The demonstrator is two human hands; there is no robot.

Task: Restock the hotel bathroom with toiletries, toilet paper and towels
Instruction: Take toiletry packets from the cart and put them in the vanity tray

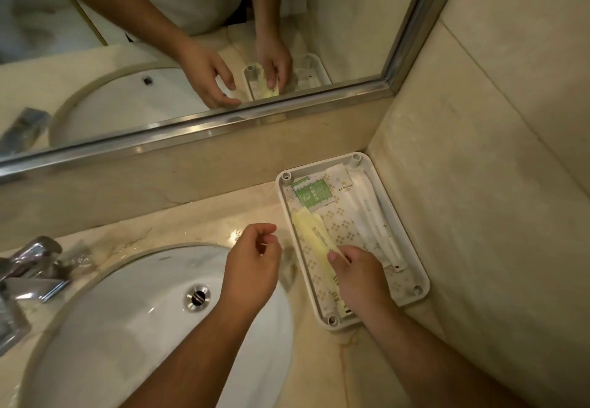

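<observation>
Pinches yellow packet at its near end with right hand, along left edge of tray; holds left hand beside that rim, fingers loosely curled, seemingly empty. Best laid flat, parallel to white packets at right edge, short of green sachet in far-left corner.

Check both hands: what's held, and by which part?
Right hand pinches the long pale-yellow plastic packet near mid-length, thumb on top, inside the white rectangular plastic tray. Left hand hangs loosely curled, nothing visible in it.
</observation>
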